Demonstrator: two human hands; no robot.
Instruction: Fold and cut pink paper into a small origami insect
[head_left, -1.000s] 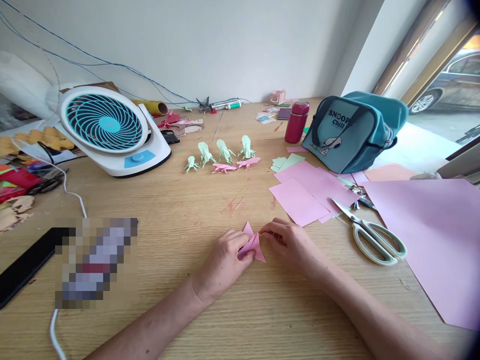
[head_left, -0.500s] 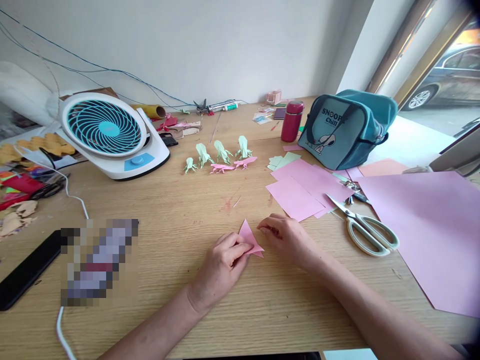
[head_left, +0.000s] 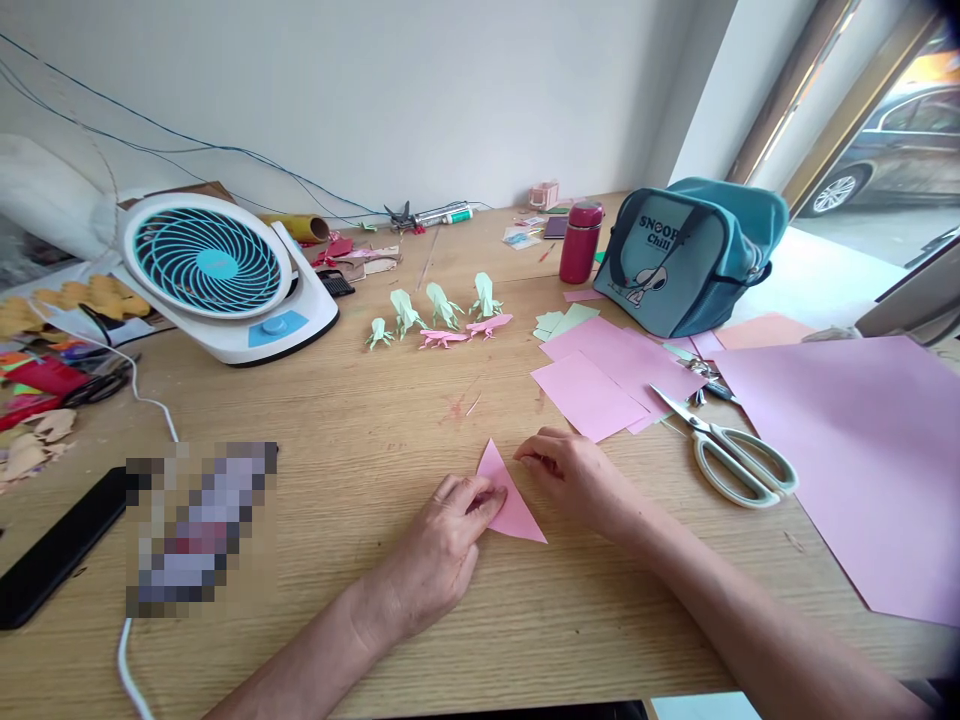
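Observation:
A pink paper folded into a triangle (head_left: 511, 503) lies flat on the wooden table (head_left: 375, 430) in front of me. My left hand (head_left: 446, 535) presses its fingertips on the triangle's left edge, fingers bent. My right hand (head_left: 574, 480) rests at the triangle's upper right edge, fingers curled down onto the paper. Several pink paper sheets (head_left: 600, 380) lie just beyond my right hand, and white-handled scissors (head_left: 731, 455) lie to the right.
Small green and pink origami figures (head_left: 442, 315) stand mid-table. A white and teal fan (head_left: 217, 275) sits at the left, its cord trailing forward. A teal bag (head_left: 690, 255), a red bottle (head_left: 580, 243), a large pink sheet (head_left: 862, 450) and a black phone (head_left: 52, 550) lie around.
The pink paper went from a raised, partly folded shape to a flat triangle on the table. My left hand now presses it down; my right hand stays at its upper edge.

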